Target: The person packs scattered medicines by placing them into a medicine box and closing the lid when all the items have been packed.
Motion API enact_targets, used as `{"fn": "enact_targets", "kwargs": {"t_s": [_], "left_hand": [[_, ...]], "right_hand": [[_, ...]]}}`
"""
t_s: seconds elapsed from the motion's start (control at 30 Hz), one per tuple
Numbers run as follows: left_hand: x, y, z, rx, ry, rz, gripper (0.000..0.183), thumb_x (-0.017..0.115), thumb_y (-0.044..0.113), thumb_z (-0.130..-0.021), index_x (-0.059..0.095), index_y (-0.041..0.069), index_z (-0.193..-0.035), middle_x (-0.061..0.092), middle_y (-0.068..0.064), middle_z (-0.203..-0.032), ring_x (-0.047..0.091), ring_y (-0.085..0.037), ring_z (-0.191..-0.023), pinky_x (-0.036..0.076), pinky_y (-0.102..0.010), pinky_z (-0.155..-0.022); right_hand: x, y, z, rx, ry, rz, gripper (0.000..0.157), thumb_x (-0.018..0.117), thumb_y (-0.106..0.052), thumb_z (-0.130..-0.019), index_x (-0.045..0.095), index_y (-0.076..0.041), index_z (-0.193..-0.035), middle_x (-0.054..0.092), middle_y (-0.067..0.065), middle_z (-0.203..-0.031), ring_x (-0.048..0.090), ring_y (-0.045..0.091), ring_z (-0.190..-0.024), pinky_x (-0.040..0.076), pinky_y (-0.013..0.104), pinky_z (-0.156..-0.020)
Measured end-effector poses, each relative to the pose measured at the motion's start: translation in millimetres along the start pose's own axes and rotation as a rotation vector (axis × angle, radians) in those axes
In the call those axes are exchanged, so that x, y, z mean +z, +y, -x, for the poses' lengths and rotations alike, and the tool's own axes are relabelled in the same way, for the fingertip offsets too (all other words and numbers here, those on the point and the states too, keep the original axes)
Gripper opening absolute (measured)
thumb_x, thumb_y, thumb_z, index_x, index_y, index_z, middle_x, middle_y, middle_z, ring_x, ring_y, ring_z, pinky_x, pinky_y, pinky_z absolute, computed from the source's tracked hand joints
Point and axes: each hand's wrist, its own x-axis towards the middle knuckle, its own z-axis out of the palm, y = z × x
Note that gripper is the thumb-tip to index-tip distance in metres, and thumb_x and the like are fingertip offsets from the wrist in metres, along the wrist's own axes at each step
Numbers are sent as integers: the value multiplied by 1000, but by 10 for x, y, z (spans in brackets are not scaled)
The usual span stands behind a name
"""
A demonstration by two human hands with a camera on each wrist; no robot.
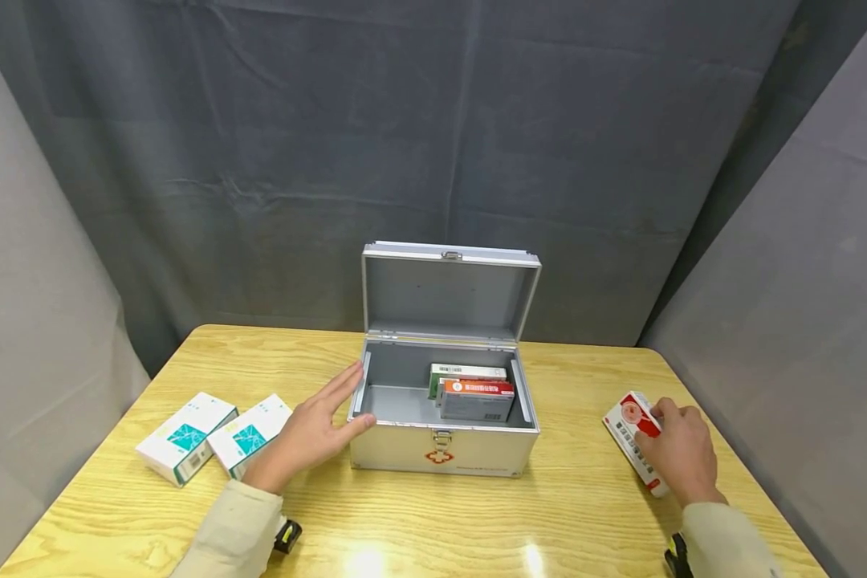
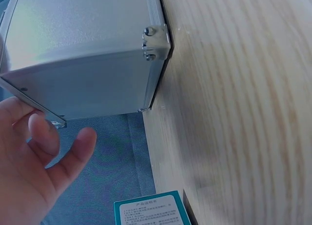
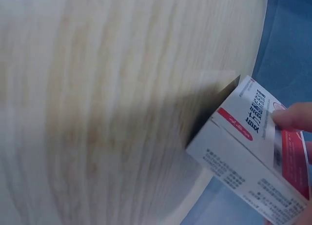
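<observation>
In the head view, my right hand (image 1: 682,453) pinches a red-and-white medicine box (image 1: 630,440) at the table's right side. The right wrist view shows the thumb on this box's (image 3: 258,122) printed face; the other fingers are partly cut off. My left hand (image 1: 307,441) has its fingers spread at the left wall of a silver first-aid case (image 1: 397,445), fingertips at the rim. The case's lid (image 1: 451,297) stands up. Inside, on the right, are a red-topped medicine box (image 1: 477,401) and a green-and-white box (image 1: 470,371) behind it.
Two white-and-teal medicine boxes (image 1: 188,437) lie at the left on the wooden table (image 1: 578,514), the nearer one beside my left forearm. A dark grey curtain (image 1: 296,160) hangs behind the table, with lighter cloth (image 1: 802,281) along the sides.
</observation>
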Motion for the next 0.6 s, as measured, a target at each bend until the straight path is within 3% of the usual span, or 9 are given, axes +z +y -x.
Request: {"fn": "enact_targets", "kwargs": {"t_s": [0.27,0.6], "left_hand": [[10,2,4,-6,-6,-1,76,42,69,-82,19,33,-145,11,24,-151,27,-21,-139,32,-52,-107],[-4,8,9,-14,-7,16,77,44,68,-82,21,33,-145,11,24,-151,28,-22,-139,32,-54,-106]], "right_hand": [[6,-48,55,-4,-18,11,39,60,-19,-77,49,-3,-110,43,29,-114,42,43,-96,41,49,-60],[56,-95,65,-27,9,38,35,58,-18,-77,49,-5,-108,50,26,-108,45,40,-87,40,46,-52]]}}
